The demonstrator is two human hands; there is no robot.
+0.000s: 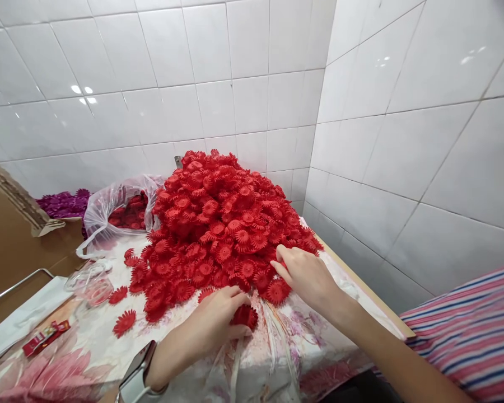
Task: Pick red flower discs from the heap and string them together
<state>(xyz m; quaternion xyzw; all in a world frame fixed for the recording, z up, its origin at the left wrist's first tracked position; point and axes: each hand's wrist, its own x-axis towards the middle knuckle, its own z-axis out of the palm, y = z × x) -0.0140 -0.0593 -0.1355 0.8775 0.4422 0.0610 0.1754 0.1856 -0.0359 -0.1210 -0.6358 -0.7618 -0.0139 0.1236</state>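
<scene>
A large heap of red artificial flower pieces (222, 218) with fringed petals covers the middle of the table. My left hand (222, 313), wearing a watch (136, 372) on its wrist, curls around a few red flower pieces (246, 318) near the front edge. Its fingers and thumb are closed about them. At the right side of the heap, my right hand (304, 274) reaches in with thumb and forefinger apart, against the flowers. Its other fingers are partly hidden. Thin pale strips (277, 330) lie between the hands and hang over the table's edge.
Left of the heap stands a clear plastic bag (98, 215) of darker red pieces. Purple pieces (65, 202), a cardboard box (21, 235), a clear plastic container (92, 285) and a small red packet (46, 337) are farther left. Tiled walls (252, 101) close off the back and right.
</scene>
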